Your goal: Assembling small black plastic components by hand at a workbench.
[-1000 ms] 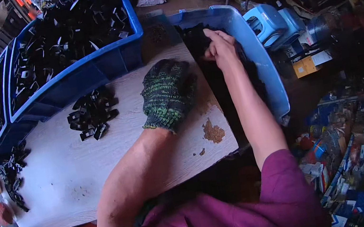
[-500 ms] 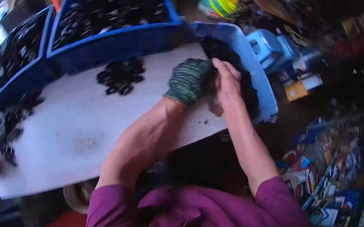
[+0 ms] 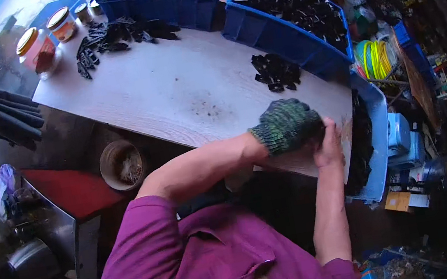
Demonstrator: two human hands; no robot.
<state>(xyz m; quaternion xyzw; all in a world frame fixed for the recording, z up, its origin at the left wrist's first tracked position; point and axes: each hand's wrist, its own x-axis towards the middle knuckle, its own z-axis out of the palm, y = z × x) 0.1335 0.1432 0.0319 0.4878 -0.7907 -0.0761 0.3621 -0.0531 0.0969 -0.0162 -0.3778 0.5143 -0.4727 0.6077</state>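
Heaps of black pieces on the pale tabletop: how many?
2: a sprawling black heap near the lidded clear jars, a compact black heap near the right dark-blue bin. The green-gloved left hand could hide more.

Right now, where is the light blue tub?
In the head view, the light blue tub is on the right, beyond the bare right hand and beside the right end of the table.

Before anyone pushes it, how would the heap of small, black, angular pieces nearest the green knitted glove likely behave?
The heap would likely spread apart, since its pieces look separate and loosely piled. Each is probably light, being small. Rolling seems unlikely, given their angular outlines.
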